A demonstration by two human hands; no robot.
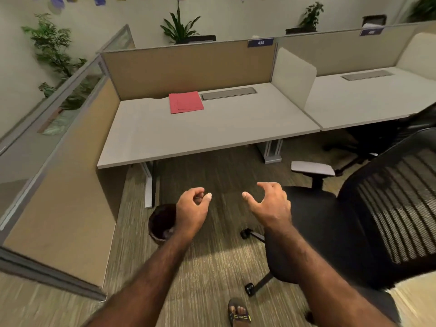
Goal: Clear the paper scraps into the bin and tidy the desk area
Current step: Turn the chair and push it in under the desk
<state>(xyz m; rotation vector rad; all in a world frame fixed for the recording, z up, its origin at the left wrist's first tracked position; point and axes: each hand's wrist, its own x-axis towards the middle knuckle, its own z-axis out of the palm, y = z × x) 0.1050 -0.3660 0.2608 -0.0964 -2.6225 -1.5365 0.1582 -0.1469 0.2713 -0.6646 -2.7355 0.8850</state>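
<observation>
**Desk nearly bare, both hands empty above the floor**

The desk (pixel 212 131) is taking up the middle of the view, and its top is showing no paper scraps at all; judging by that, the clearing part looks done or close to it. Only a red folder (pixel 186 102) is lying flat near the back edge, just beside the grey cable hatch (pixel 228 93) set into the surface. Whether the folder is meant to go anywhere is not something the view is settling.

The black mesh chair (pixel 354 227) is standing well apart from the desk on the right, turned away from it, so pushing it back under is probably what is left of the tidying.

The bin (pixel 160 224) is sitting on the carpet below the desk's near left corner, partly hidden behind the left forearm. Its inside is showing dark with something reddish near the bottom, too blurred to name as scraps.

The left hand (pixel 191 208) is hanging over the bin's right side with fingers curled loosely toward the thumb, pinching nothing that can be seen. The right hand (pixel 271 206) is hovering beside the chair seat, fingers spread and bent, holding nothing. No scraps are showing on the floor either.
</observation>
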